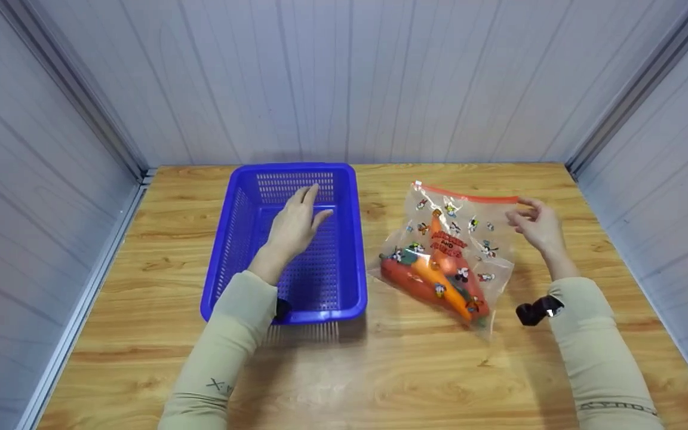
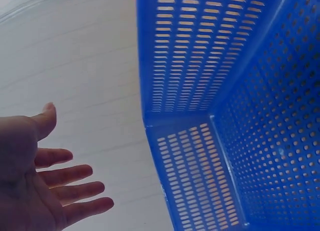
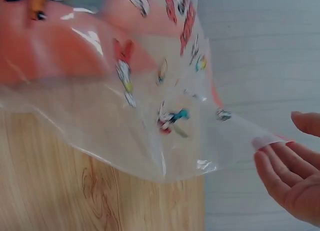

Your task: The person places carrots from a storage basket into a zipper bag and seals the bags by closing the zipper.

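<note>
Over the blue plastic basket point(image 1: 358, 251), my left hand point(image 1: 294, 223) hovers with its fingers extended and thumb spread. In the left wrist view that hand point(image 2: 35, 186) holds nothing. To the basket's right is a clear zip bag point(image 1: 499, 239) with a red top strip and printed cartoon figures. Orange, red and green vegetable-like pieces point(image 1: 436, 278) fill its lower part. At the bag's upper right corner is my right hand point(image 1: 538, 227). The right wrist view shows its fingers touching the corner from behind, with the thumb apart from them.
Both basket and bag are on a wood-grain table point(image 1: 404, 382). Pale panel walls point(image 1: 320, 83) stand behind it and on both sides. A small black device point(image 1: 538, 310) sits at the right sleeve cuff.
</note>
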`<state>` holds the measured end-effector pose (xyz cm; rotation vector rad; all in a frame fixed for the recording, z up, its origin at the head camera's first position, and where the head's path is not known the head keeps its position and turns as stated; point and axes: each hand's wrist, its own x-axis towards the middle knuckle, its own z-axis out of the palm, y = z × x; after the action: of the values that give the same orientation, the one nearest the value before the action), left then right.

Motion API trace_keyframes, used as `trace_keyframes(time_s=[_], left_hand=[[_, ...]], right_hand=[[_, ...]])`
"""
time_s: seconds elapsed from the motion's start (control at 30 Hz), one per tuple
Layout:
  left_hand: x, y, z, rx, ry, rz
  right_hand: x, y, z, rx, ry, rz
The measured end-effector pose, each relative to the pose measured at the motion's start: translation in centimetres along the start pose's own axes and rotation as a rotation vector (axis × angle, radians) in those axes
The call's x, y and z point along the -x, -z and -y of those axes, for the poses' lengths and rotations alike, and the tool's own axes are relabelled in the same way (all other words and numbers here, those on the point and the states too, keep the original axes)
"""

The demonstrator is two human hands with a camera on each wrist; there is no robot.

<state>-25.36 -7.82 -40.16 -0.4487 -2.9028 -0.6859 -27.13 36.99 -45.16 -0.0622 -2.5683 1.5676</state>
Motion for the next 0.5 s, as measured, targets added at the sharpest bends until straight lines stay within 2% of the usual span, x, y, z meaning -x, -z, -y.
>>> trace_keyframes(time_s=[0.03, 0.17, 0.23, 0.33, 0.43, 0.5], left_hand=[[-0.1, -0.1, 0.1, -0.001, 0.005, 0.002], [-0.3, -0.4, 0.7, -0.024, 0.011, -0.001], [-0.4, -0.5, 1.0, -0.04, 0.02, 0.002], [-0.5, -0.5, 1.2, -0.06, 0.049, 0.027], [-0.4, -0.4, 1.4, -0.077, 0.094, 0.064], [-0.4, -0.3, 1.5, -0.092, 0.118, 0.079]], right_hand=[[0.9, -0.4, 1.6, 0.108, 0.016, 0.022], [2.0, -1.1, 4.0, 0.277, 0.041, 0.093], [2.0, -1.3, 4.3, 0.3, 0.043, 0.112], [1.9, -1.6, 4.7, 0.316, 0.06, 0.095], [1.9, -1.7, 5.3, 0.344, 0.095, 0.074], [1.9, -1.8, 5.8, 0.363, 0.121, 0.094]])
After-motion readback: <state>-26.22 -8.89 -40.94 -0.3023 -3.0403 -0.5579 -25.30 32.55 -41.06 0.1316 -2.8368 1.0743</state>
